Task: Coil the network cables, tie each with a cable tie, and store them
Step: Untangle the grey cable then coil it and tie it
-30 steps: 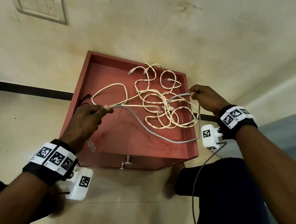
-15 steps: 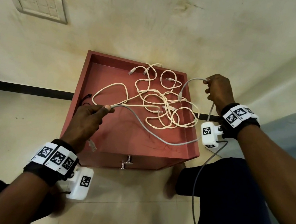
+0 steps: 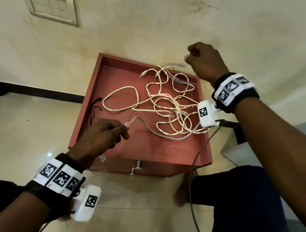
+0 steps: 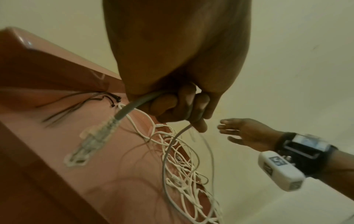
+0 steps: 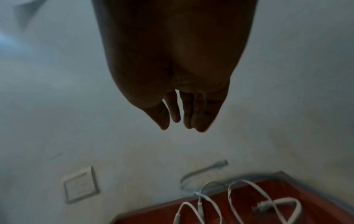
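Observation:
A grey network cable [image 3: 165,136] lies across a red wooden drawer [image 3: 143,153] on the floor. My left hand [image 3: 107,133] grips it in a fist near one end, and the clear plug [image 4: 95,136] hangs out below the fist. My right hand [image 3: 204,60] is raised over the drawer's far right corner, fingers [image 5: 172,112] straight and holding nothing. The cable's other end [image 5: 218,163] is blurred in the air just below it. Tangled white cables [image 3: 169,106] fill the drawer's far half. Black cable ties [image 3: 94,106] lie by its left wall.
A switch plate [image 3: 51,7] is on the cream wall behind the drawer. Metal knobs [image 3: 136,167] stick out of the drawer's near face. My legs in dark trousers [image 3: 242,215] are on the tiled floor at right and lower left. A thin camera lead [image 3: 200,151] hangs from my right wrist.
My right hand lifted the grey cable's far end up and away from the drawer, then let go of it; the end now drops. My left hand kept its grip and shifted slightly nearer.

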